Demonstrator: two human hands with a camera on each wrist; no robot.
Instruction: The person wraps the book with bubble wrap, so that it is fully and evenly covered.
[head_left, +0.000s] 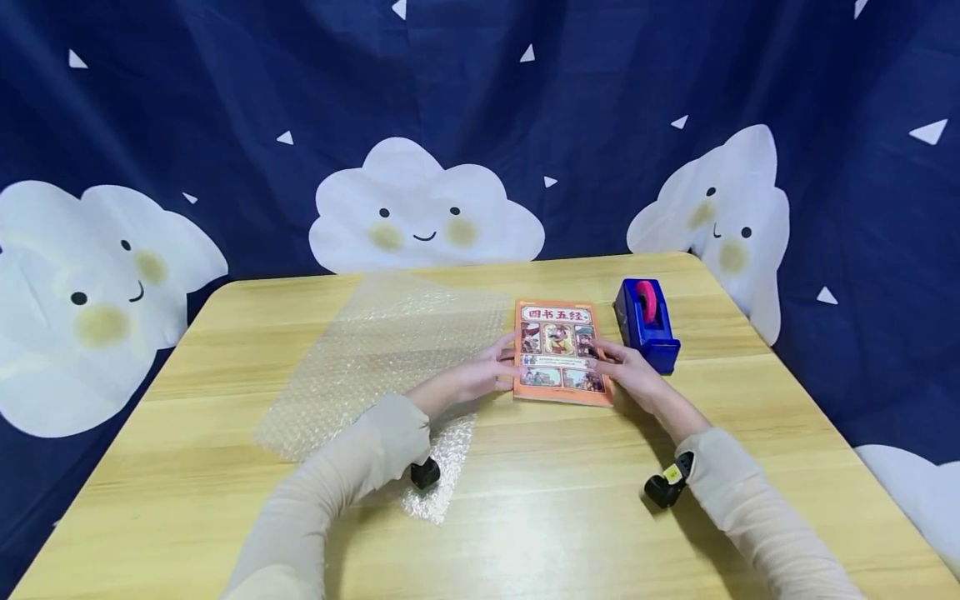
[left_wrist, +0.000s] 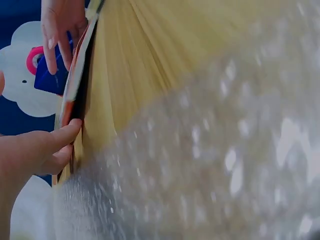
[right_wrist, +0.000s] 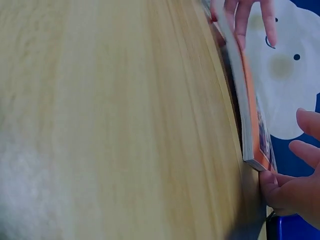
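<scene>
An orange book (head_left: 557, 392) with a picture cover and Chinese title lies face up, right of the table's middle. A dark gap shows under its edge in the right wrist view. At the left edge, my left hand (head_left: 480, 375) holds it by the fingertips. My right hand (head_left: 637, 377) grips the right side, fingers over the cover; its thumb (right_wrist: 269, 186) is at the book's lower corner in the right wrist view. A sheet of clear bubble wrap (head_left: 360, 358) spreads out to the left, partly under my left forearm.
A blue tape dispenser (head_left: 660, 354) with a pink roll (head_left: 646, 300) stands just beyond my right hand. The wooden table (head_left: 555, 517) ends at the back against a dark blue curtain (head_left: 585, 125) printed with clouds.
</scene>
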